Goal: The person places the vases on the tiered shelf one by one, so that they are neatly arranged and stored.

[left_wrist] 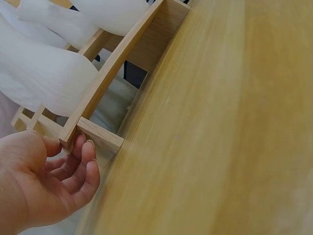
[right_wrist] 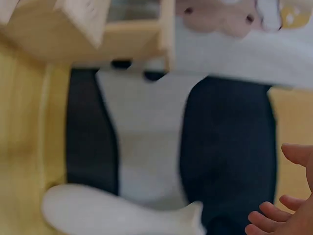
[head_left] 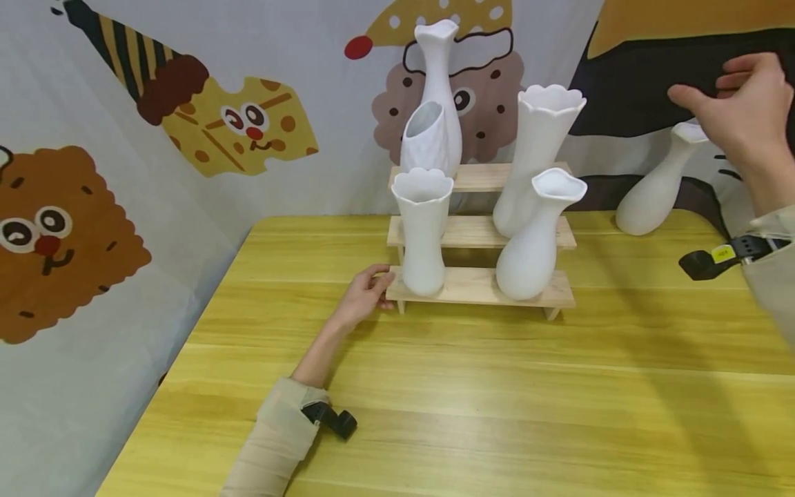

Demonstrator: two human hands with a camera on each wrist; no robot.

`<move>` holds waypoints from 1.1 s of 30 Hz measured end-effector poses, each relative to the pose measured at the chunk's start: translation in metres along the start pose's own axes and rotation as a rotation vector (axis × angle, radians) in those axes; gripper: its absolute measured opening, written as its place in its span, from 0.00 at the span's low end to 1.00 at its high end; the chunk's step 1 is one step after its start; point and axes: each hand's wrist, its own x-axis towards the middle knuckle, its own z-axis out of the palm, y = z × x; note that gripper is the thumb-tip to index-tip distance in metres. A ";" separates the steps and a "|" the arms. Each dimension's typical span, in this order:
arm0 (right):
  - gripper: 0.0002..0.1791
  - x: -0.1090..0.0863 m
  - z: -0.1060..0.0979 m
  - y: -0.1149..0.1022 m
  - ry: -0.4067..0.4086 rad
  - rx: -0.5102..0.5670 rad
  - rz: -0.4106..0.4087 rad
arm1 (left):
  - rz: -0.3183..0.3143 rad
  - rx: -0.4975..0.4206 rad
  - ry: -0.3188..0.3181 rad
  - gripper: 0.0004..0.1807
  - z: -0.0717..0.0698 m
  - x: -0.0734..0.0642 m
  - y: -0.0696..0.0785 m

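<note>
My left hand (head_left: 362, 298) grips the left end of the lowest step of a three-tier wooden display stand (head_left: 470, 284). In the left wrist view the thumb lies at the board's end and the curled fingers (left_wrist: 80, 169) are under it. On that step stand a scalloped white vase (head_left: 424, 235) and a white vase with a narrow neck (head_left: 531, 248). My right hand (head_left: 748, 110) is raised at the right, fingers spread apart and holding nothing. Just below it, a single white vase (head_left: 649, 183) stands on the table; the right wrist view shows this vase (right_wrist: 117, 210) apart from the hand.
Higher on the stand are a tall slim vase (head_left: 437, 83), a slant-mouthed textured vase (head_left: 425, 141) and a large scalloped vase (head_left: 540, 152). The yellow wooden table (head_left: 472, 400) reaches back to a cartoon-printed cloth (head_left: 335, 41). Its left edge runs beside the cloth.
</note>
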 end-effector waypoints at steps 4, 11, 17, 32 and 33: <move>0.42 0.012 0.010 0.027 0.006 -0.020 0.117 | 0.001 0.008 0.002 0.27 -0.001 0.000 -0.001; 0.43 0.024 0.026 0.057 -0.013 0.052 0.281 | -0.003 0.000 0.005 0.26 -0.001 0.001 -0.002; 0.47 0.030 0.043 0.079 -0.088 0.091 0.310 | 0.011 -0.001 0.004 0.26 -0.001 0.002 -0.001; 0.37 0.043 0.068 0.097 -0.090 0.142 0.312 | 0.004 -0.005 -0.001 0.25 0.000 0.003 -0.002; 0.36 0.043 0.069 0.097 -0.081 0.151 0.310 | 0.002 -0.003 0.003 0.25 0.000 0.003 -0.002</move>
